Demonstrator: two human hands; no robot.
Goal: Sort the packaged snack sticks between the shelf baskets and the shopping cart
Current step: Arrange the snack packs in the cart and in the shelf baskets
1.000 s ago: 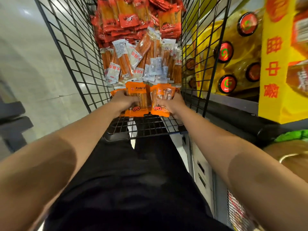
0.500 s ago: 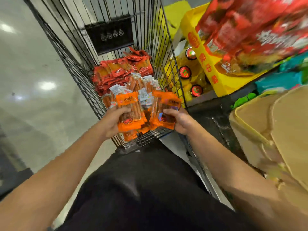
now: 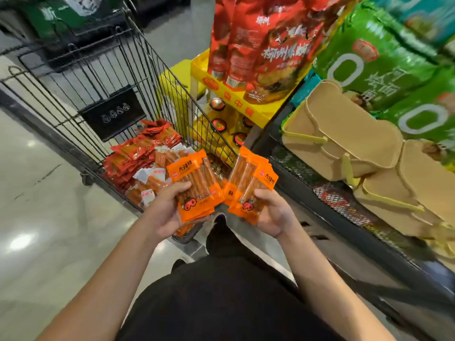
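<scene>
Orange glossy packs (image 3: pixel 197 185) (flat, rectangular)

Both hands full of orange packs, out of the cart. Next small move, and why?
Probably carry both stacks right, toward the tan shelf baskets. The left hand and right hand each grip orange packs, held above the cart near its rim, beside the shelf.

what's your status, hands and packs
Left hand grips an orange pack stack; right hand grips another stack. Both above cart near end. Beige baskets to the right, nothing between.
</scene>
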